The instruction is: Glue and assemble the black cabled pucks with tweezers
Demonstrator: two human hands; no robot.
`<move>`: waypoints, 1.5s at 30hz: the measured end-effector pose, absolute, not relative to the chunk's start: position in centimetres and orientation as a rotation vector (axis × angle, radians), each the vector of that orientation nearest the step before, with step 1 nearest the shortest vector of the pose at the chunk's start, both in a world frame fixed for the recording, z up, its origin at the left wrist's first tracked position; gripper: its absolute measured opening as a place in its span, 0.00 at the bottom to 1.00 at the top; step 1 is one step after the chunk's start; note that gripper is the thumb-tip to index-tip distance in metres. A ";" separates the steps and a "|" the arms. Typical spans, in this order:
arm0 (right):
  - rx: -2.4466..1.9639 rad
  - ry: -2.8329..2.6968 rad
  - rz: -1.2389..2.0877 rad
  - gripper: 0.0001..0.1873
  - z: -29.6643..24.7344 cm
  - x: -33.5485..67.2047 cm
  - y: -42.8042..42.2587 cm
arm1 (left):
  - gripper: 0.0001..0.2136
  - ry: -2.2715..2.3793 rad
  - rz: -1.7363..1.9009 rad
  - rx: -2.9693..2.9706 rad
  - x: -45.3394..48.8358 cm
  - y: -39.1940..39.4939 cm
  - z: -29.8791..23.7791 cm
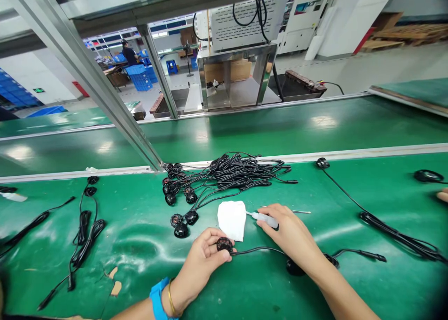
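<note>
Pinched in my left hand (pixel 201 254) is a small round black cabled part (pixel 224 244), its open inner side facing up. Its black cable (pixel 259 250) runs right and passes beneath my right forearm. My right hand (pixel 287 222) grips a translucent dispensing bottle (pixel 266 218) with a thin tip pointing left. That tip meets the right edge of a white cloth or paper pad (pixel 231 219) lying on the green table. A thin metal rod (pixel 301 212) shows beyond my right hand. Under my right wrist, another black object (pixel 294 267) is partly hidden.
A heap of coiled black cables (pixel 238 170) with several round heads lies behind the pad. More cabled parts lie at left (pixel 84 226) and right (pixel 395 233). A metal post (pixel 105 86) slants up at left. Someone's fingers (pixel 443 195) show at the right edge.
</note>
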State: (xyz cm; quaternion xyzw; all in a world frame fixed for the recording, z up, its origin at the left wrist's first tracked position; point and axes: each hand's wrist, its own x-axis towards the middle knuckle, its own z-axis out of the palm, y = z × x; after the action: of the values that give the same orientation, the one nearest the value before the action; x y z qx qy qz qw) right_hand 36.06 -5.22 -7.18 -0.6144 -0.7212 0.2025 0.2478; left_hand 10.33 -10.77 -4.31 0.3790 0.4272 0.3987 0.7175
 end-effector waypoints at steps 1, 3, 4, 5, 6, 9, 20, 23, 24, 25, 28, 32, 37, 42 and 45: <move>-1.627 -1.947 0.506 0.12 -6.8 36.0 -5.3 | 0.13 0.945 0.882 0.834 10.3 -10.8 -4.3; -1.453 -1.882 0.388 0.09 -5.7 35.7 -5.8 | 0.13 0.942 0.885 0.829 10.4 -10.8 -4.3; -1.332 -1.855 0.340 0.07 -4.9 35.4 -6.1 | 0.13 0.939 0.889 0.827 10.4 -10.8 -4.3; -1.203 -1.848 0.316 0.05 -4.2 35.1 -6.5 | 0.13 0.934 0.895 0.823 10.5 -10.8 -4.3; -1.085 -1.873 0.317 0.05 -3.5 34.6 -6.9 | 0.13 0.930 0.902 0.819 10.5 -10.8 -4.3; -0.853 -2.079 0.337 0.07 -2.5 33.2 -8.1 | 0.13 0.921 0.923 0.808 10.6 -10.7 -4.4; -0.870 -2.200 0.199 0.05 -4.2 30.1 -9.9 | 0.12 0.917 0.931 0.807 10.6 -10.7 -4.5; -0.905 -2.138 0.215 0.06 -4.2 29.7 -10.1 | 0.12 0.913 0.931 0.801 10.7 -10.7 -4.3; -0.911 -2.124 0.215 0.06 -4.3 29.6 -10.1 | 0.12 0.915 0.933 0.796 10.7 -10.7 -4.2; -0.915 -2.112 0.214 0.06 -4.3 29.6 -10.1 | 0.13 0.919 0.936 0.790 10.8 -10.6 -4.2; -0.917 -2.097 0.219 0.06 -4.4 29.6 -10.2 | 0.13 0.927 0.950 0.767 10.9 -10.6 -4.2; -0.913 -2.086 0.214 0.06 -4.6 29.5 -10.3 | 0.13 0.924 0.970 0.755 10.9 -10.5 -4.4; -0.907 -2.065 0.180 0.05 -4.8 29.1 -10.5 | 0.11 0.944 0.966 0.793 10.8 -10.5 -4.4; -0.917 -2.063 0.169 0.05 -4.7 28.8 -10.5 | 0.12 1.048 0.969 0.956 10.9 -11.0 -4.0; -0.935 -2.049 0.170 0.06 -4.4 28.7 -10.7 | 0.15 1.183 1.015 1.147 11.1 -11.6 -3.9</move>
State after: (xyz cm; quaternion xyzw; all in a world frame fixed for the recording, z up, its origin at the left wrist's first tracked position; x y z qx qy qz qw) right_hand 28.66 -10.74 -4.36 -0.3742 -0.8203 0.0681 0.4271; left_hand 11.07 -11.62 -3.86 0.4881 0.5035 0.4321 0.5670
